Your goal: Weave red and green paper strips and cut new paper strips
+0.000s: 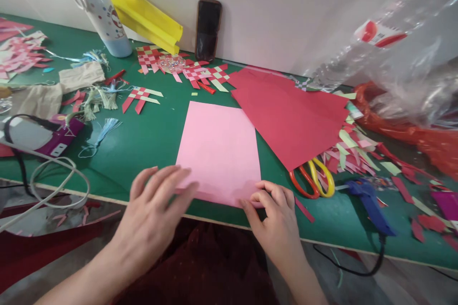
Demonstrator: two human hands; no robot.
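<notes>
A sheet of pink paper [220, 147] lies flat on the green table, its near edge close to the table's front. My left hand [155, 195] is over the near left corner, fingers stretched out and slightly blurred; whether it presses the paper I cannot tell. At the near right corner, my right hand [277, 212] has its thumb and curled fingers closed on the paper's edge. Red sheets [289, 109] overlap just right of the pink paper. Scissors [313, 178] with red and yellow handles stick out from under them.
A blue glue gun [372, 205] and paper scraps [354, 150] lie to the right. Woven paper pieces [200, 74], a phone [208, 28] and a bottle [102, 9] stand or lie along the wall. Tassels [103, 133] and a white cable [73, 167] are on the left.
</notes>
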